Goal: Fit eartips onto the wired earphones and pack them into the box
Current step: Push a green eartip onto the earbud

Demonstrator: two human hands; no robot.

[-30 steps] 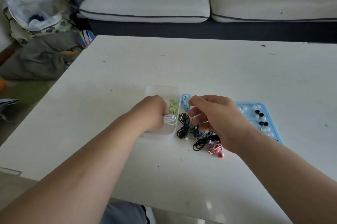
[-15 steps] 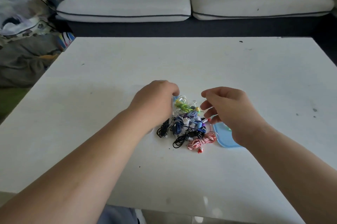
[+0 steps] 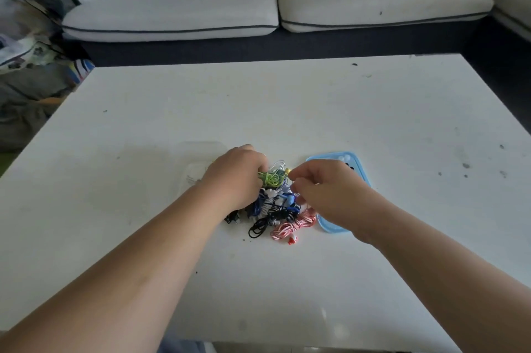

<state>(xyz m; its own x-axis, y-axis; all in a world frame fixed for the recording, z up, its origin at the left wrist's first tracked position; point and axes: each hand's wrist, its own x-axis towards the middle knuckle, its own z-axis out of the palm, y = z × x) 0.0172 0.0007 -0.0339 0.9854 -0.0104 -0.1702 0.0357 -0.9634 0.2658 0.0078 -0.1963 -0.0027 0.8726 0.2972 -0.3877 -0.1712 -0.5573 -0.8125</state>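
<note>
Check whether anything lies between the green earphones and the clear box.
Nothing visible does. The left hand grips the green earphones right beside the box; only that hand covers part of it. The other earphones lie nearer the person, off that path.

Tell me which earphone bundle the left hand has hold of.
The green earphones at the pile's far end: the fingers of the left hand curl round them, while the black bundle, blue bundle and pink-striped bundle lie loose nearer the person.
</note>
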